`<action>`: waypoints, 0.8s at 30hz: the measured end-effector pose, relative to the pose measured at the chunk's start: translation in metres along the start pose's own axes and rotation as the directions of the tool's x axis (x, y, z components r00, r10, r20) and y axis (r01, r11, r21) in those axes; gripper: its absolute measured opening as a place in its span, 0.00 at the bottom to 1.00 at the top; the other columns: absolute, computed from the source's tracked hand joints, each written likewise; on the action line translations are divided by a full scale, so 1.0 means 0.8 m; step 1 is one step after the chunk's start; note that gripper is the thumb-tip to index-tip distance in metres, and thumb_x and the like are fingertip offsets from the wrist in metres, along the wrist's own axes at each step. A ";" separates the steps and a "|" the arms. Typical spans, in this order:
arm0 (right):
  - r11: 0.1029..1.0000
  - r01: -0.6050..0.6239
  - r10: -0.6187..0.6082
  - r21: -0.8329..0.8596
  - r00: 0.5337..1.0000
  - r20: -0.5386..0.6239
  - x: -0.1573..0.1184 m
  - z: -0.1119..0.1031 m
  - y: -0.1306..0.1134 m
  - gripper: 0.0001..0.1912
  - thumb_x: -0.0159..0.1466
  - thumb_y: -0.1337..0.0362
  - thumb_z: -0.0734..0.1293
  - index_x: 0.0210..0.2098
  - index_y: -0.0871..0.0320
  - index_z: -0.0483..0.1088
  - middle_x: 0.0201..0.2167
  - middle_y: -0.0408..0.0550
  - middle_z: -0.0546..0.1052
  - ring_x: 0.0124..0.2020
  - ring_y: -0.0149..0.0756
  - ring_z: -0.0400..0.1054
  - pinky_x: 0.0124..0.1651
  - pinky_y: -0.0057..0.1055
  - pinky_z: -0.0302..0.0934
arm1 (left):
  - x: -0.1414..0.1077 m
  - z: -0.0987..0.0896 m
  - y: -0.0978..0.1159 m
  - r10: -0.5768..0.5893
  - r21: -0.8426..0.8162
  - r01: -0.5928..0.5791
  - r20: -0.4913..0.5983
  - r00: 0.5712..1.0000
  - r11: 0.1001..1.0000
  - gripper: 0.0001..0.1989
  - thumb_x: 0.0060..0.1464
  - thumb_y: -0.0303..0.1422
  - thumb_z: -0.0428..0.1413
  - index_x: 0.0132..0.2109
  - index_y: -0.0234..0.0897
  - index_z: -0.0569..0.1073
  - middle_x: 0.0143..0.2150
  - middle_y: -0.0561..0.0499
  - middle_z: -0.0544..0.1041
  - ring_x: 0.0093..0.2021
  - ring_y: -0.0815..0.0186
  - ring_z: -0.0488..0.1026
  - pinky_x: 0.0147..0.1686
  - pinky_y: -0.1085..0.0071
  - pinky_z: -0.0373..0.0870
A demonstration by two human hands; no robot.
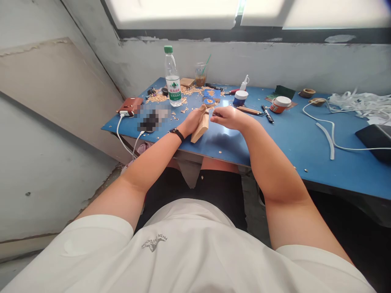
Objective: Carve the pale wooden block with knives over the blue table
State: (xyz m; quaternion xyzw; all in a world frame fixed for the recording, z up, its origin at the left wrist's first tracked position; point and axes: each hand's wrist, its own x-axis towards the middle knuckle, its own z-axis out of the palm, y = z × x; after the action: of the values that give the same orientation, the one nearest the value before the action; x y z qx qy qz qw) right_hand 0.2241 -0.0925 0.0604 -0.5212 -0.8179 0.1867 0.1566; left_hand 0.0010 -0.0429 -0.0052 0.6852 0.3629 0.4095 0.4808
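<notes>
A pale wooden block (pixel 200 129) is tilted over the front part of the blue table (pixel 275 140), gripped by my left hand (pixel 194 121), which has a black watch at its wrist. Just right of the block's upper end is my right hand (pixel 225 117), its fingers curled together; whatever it holds is too small and dark to make out. Wood shavings (pixel 157 96) lie scattered behind and left of my hands. Small blue pieces with orange patterns (pixel 210 95) lie beyond the block.
A water bottle (pixel 174 87), a cup (pixel 200 75) with a green straw and a brown case (pixel 130 106) stand at the left. To the right are a blue-and-white jar (pixel 240 98), an orange jar (pixel 280 104), a marker (pixel 268 114) and a white cable (pixel 333 134).
</notes>
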 end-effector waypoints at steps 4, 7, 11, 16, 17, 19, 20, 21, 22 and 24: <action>0.996 0.077 -0.077 -0.039 0.997 0.002 -0.001 0.006 -0.014 0.21 0.87 0.49 0.72 0.39 0.51 0.71 0.35 0.45 0.75 0.43 0.43 0.70 0.50 0.39 0.59 | -0.004 -0.006 -0.001 -0.036 -0.047 0.040 0.067 0.997 0.998 0.42 0.76 0.78 0.59 0.35 0.44 0.72 0.25 0.53 0.69 0.29 0.61 0.73 0.36 0.60 0.72; 0.993 0.065 -0.064 -0.097 0.998 0.012 0.003 0.009 -0.016 0.25 0.88 0.45 0.71 0.38 0.51 0.73 0.34 0.48 0.77 0.44 0.47 0.73 0.50 0.40 0.59 | -0.011 -0.007 0.005 -0.043 -0.056 0.047 0.074 0.996 0.997 0.38 0.80 0.72 0.60 0.36 0.43 0.74 0.26 0.53 0.70 0.30 0.62 0.73 0.37 0.61 0.72; 0.984 0.036 -0.036 -0.176 0.999 0.006 0.007 0.012 -0.011 0.26 0.89 0.42 0.70 0.40 0.52 0.77 0.36 0.51 0.80 0.43 0.47 0.73 0.48 0.40 0.58 | -0.015 -0.005 0.011 -0.076 -0.122 0.081 0.046 0.996 0.989 0.37 0.81 0.71 0.60 0.40 0.42 0.75 0.29 0.54 0.73 0.30 0.64 0.73 0.37 0.64 0.74; 0.969 0.086 -0.087 -0.231 0.996 0.004 0.011 0.016 -0.005 0.26 0.89 0.40 0.68 0.46 0.54 0.81 0.39 0.53 0.83 0.40 0.46 0.73 0.46 0.39 0.57 | -0.011 -0.006 -0.002 -0.063 -0.183 0.070 0.039 0.997 0.981 0.43 0.75 0.80 0.58 0.40 0.42 0.76 0.28 0.53 0.75 0.29 0.64 0.77 0.34 0.66 0.74; 0.966 0.102 -0.105 -0.239 0.994 0.000 0.011 0.017 -0.005 0.27 0.89 0.40 0.68 0.47 0.55 0.81 0.38 0.53 0.83 0.40 0.46 0.73 0.46 0.39 0.57 | -0.009 -0.007 -0.006 -0.053 -0.177 0.061 0.048 0.997 0.982 0.44 0.74 0.81 0.57 0.39 0.42 0.76 0.27 0.53 0.74 0.29 0.63 0.76 0.33 0.65 0.73; 0.959 0.132 -0.139 -0.252 0.990 -0.012 0.011 0.021 -0.006 0.26 0.89 0.41 0.67 0.47 0.55 0.82 0.38 0.54 0.83 0.40 0.46 0.73 0.45 0.38 0.57 | -0.006 -0.009 -0.013 -0.036 -0.151 0.044 0.059 0.998 0.988 0.46 0.72 0.83 0.56 0.37 0.42 0.76 0.25 0.53 0.71 0.28 0.62 0.75 0.32 0.64 0.71; 0.956 0.143 -0.153 -0.257 0.988 -0.020 0.011 0.022 -0.007 0.26 0.89 0.42 0.67 0.48 0.55 0.82 0.38 0.54 0.83 0.40 0.46 0.73 0.45 0.38 0.57 | -0.005 -0.011 -0.015 -0.031 -0.134 0.039 0.060 0.998 0.990 0.46 0.72 0.83 0.56 0.36 0.43 0.75 0.25 0.53 0.70 0.28 0.62 0.74 0.32 0.63 0.70; 0.953 0.150 -0.163 -0.263 0.986 -0.028 0.010 0.024 -0.009 0.25 0.89 0.42 0.67 0.48 0.56 0.82 0.38 0.54 0.83 0.40 0.46 0.73 0.45 0.38 0.56 | -0.004 -0.013 -0.017 -0.028 -0.114 0.034 0.059 0.998 0.993 0.46 0.73 0.83 0.56 0.36 0.43 0.75 0.24 0.53 0.69 0.28 0.61 0.74 0.33 0.62 0.70; 0.951 0.153 -0.169 -0.269 0.985 -0.035 0.009 0.025 -0.010 0.25 0.90 0.43 0.66 0.48 0.56 0.81 0.37 0.54 0.82 0.39 0.46 0.73 0.45 0.38 0.56 | -0.003 -0.014 -0.018 -0.022 -0.091 0.028 0.056 0.998 0.995 0.45 0.75 0.82 0.55 0.35 0.43 0.75 0.24 0.53 0.68 0.28 0.61 0.73 0.33 0.62 0.70; 0.949 0.151 -0.168 -0.278 0.985 -0.040 0.008 0.026 -0.012 0.26 0.90 0.42 0.66 0.47 0.55 0.81 0.37 0.54 0.82 0.38 0.46 0.72 0.45 0.39 0.55 | -0.002 -0.018 -0.019 0.006 -0.033 -0.005 0.050 0.999 0.999 0.43 0.79 0.77 0.54 0.34 0.43 0.73 0.24 0.53 0.67 0.29 0.62 0.71 0.34 0.62 0.69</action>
State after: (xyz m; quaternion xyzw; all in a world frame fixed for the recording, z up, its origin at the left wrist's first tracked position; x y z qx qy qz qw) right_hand 0.2047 -0.0931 0.0466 -0.4757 -0.8699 0.0418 0.1234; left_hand -0.0147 -0.0353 -0.0169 0.6881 0.3422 0.3995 0.4998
